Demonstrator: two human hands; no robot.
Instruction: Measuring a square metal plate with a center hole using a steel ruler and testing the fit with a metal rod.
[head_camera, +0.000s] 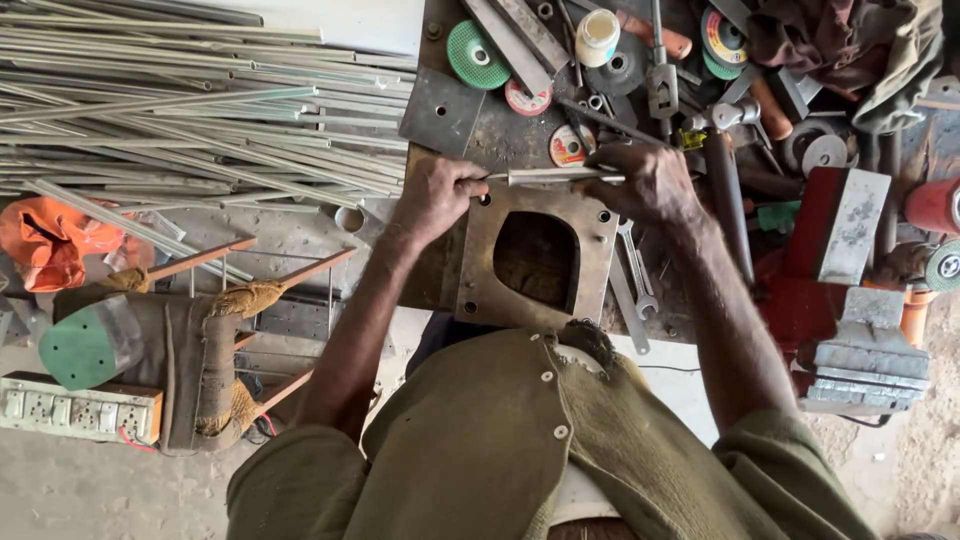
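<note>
Mid-filing: both hands, left (432, 197) and right (652, 182), clamped round a metal file (555, 176) across the steel plate (535, 255). Next up, probably a steady level push.

A cluttered workbench (450, 120) fills the top of the view. Left of it lie metal rods (200, 110); below those, a socket board (80, 408) on the dusty concrete floor (100, 490).

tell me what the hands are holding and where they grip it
A thin metal rod, held level: left hand at its left end, right hand at its right end.
</note>
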